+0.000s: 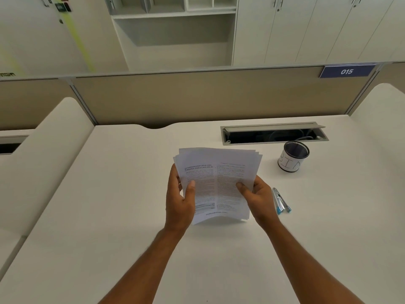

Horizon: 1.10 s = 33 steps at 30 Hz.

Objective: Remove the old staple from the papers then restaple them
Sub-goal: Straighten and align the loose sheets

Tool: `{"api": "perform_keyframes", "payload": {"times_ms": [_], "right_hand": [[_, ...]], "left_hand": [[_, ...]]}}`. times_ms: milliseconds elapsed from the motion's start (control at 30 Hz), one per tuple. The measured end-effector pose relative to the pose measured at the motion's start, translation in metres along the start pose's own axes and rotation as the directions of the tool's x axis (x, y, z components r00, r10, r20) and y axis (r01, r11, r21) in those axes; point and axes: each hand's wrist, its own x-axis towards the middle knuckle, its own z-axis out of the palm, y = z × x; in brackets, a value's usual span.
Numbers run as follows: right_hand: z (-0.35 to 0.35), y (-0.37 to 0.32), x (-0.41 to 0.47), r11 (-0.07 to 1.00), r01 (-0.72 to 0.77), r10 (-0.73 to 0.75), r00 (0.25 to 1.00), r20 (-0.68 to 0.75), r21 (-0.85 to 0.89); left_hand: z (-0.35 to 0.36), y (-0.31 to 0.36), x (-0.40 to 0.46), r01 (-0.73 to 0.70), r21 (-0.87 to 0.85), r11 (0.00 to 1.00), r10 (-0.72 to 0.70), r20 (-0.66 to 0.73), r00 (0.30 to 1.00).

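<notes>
A stack of printed papers [219,172] is held upright above the white desk [109,205], its sheets slightly fanned at the top edge. My left hand [180,198] grips the stack's left side with the thumb on the front page. My right hand [255,195] grips the right side, thumb on the front too. A small silver and blue stapler [280,201] lies on the desk just right of my right hand. No staple can be made out in the papers.
A black mesh pen cup [292,159] with a white label stands at the back right. Behind it an open cable tray [274,133] is set into the desk. A beige partition [197,97] closes off the desk's far edge.
</notes>
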Motion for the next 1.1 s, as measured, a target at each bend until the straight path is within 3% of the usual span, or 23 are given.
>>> {"api": "perform_keyframes", "payload": {"times_ms": [267,467,633,900,1100], "right_hand": [[0.002,-0.001,-0.001,1.000,-0.012,0.012,1.000,0.002,-0.011],[0.001,-0.002,-0.001,1.000,-0.003,0.003,1.000,0.007,-0.015],[-0.001,-0.003,-0.001,1.000,0.002,-0.002,1.000,0.012,-0.003],[-0.005,-0.036,0.011,0.987,0.161,-0.161,0.985,-0.060,-0.013],[-0.002,-0.047,0.013,0.990,0.141,-0.139,0.987,-0.083,0.014]], "left_hand": [[0.001,0.009,0.006,-0.134,0.161,0.978,0.152,-0.108,0.982],[0.000,0.004,0.018,-0.221,0.169,0.960,0.267,-0.330,0.906],[0.003,0.013,0.021,-0.115,-0.009,0.993,0.100,-0.423,0.901],[-0.007,0.027,0.027,-0.047,-0.050,0.998,0.026,-0.361,0.932],[-0.012,0.033,0.029,-0.015,-0.029,0.999,0.001,-0.423,0.906]]}}
